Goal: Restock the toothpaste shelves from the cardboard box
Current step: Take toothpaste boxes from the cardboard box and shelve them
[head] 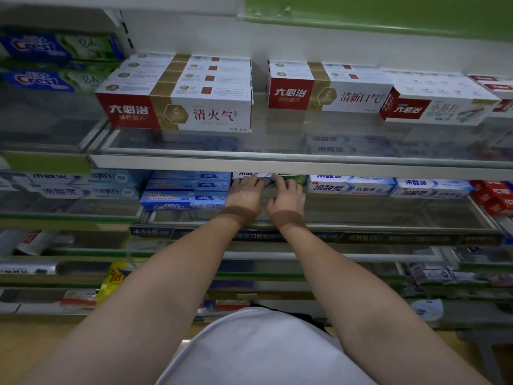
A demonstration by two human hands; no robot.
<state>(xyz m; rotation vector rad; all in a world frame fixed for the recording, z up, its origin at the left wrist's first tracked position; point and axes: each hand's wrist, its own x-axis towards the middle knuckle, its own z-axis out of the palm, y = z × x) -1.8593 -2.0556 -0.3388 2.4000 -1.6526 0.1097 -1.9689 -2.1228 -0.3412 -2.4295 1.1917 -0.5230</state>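
Observation:
Both my arms reach into the middle shelf (pixel 277 227). A white, blue and green toothpaste box (pixel 268 181) lies at the back of that shelf, partly hidden under the shelf rail above. My left hand (pixel 244 194) rests its outstretched fingers on the box's left end. My right hand (pixel 286 197) touches the box's right part with its forefinger stretched out. The cardboard box is not in view.
Blue toothpaste boxes (pixel 184 194) are stacked left of my hands and white-blue ones (pixel 351 186) to the right. The upper shelf holds red-and-white boxes (pixel 180 111) and Crest boxes (pixel 52 47). Red boxes (pixel 495 197) stand far right. Lower shelves hold more goods.

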